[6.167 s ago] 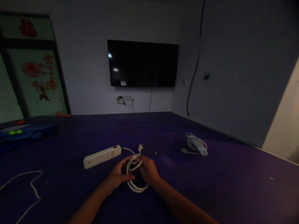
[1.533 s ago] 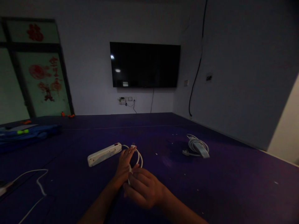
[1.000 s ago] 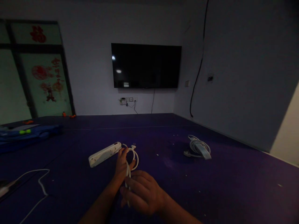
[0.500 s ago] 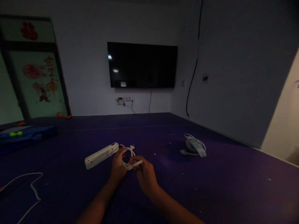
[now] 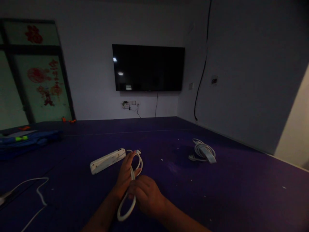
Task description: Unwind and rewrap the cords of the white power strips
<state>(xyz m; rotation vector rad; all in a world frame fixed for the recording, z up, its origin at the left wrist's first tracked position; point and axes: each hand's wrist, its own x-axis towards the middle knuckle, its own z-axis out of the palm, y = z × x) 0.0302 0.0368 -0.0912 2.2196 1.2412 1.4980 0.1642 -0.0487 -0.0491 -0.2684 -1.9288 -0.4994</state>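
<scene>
A white power strip (image 5: pixel 107 160) lies on the dark purple floor mat (image 5: pixel 169 180), its white cord (image 5: pixel 131 190) running to my hands in loops. My left hand (image 5: pixel 126 174) grips the gathered loops, with the plug (image 5: pixel 138 150) sticking out just beyond its fingers. My right hand (image 5: pixel 147 195) is closed around the lower part of the cord, where a long loop hangs toward me. The hands touch each other in front of the strip.
A second power strip with its cord wound around it (image 5: pixel 203 152) lies to the right. A loose white cable (image 5: pixel 36 190) trails at the left edge. A blue bag (image 5: pixel 26 141) sits far left. A black television (image 5: pixel 148 68) hangs on the back wall.
My right hand has pulled back toward me, drawing a longer loop of cord down from the left hand. The left hand still holds the loops near the plug.
</scene>
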